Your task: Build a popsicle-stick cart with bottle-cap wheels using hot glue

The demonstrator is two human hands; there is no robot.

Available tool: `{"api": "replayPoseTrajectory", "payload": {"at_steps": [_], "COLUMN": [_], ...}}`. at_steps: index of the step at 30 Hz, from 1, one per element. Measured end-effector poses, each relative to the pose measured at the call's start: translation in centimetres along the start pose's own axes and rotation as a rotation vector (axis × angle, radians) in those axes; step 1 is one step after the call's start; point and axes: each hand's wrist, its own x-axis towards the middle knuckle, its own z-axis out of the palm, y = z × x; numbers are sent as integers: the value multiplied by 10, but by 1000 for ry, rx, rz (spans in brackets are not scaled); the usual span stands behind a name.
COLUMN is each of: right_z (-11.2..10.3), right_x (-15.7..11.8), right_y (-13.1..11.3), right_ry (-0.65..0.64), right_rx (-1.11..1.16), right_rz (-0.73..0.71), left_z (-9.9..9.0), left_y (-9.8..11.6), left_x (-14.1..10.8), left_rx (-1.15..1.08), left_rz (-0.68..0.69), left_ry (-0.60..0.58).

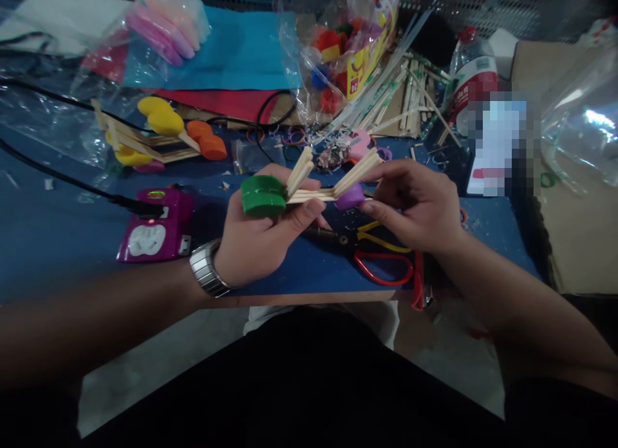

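Observation:
Between both hands is a small wooden stick frame [311, 195] with a green foam piece [263, 196] at its left end and a purple piece [349, 195] at its right. Pairs of sticks rise from it at an angle. My left hand [261, 242], wearing a metal watch, is closed around the left part, thumb along the sticks. With thumb and fingers, my right hand [418, 206] pinches the purple end. Just below the frame lie scissors [386, 268] with red handles and a tool with yellow handles [381, 235], partly hidden by my hands.
A purple power adapter [157, 226] with a black cable sits left. Behind it is another stick frame [154, 139] with yellow and orange pieces. Loose sticks [410, 94], a bag of colored pieces [333, 55], a bottle [476, 68] and a cardboard box [574, 229] stand toward the back and right.

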Motion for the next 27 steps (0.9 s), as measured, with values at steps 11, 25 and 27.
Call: {"api": "replayPoseTrajectory", "payload": {"at_steps": [11, 25, 27], "right_z": [-12, -27, -17], "right_x": [28, 33, 31], "right_y": [30, -9, -20], "right_ry": [551, 82, -25], "right_rx": [313, -131, -123], "right_rz": [155, -96, -165], "left_z": [0, 4, 5], "left_y": [-3, -1, -1], "left_x": [3, 6, 6], "left_rx": [-8, -11, -6], "left_rz": [-44, -16, -2], "left_ry": [-6, -2, 20]}}
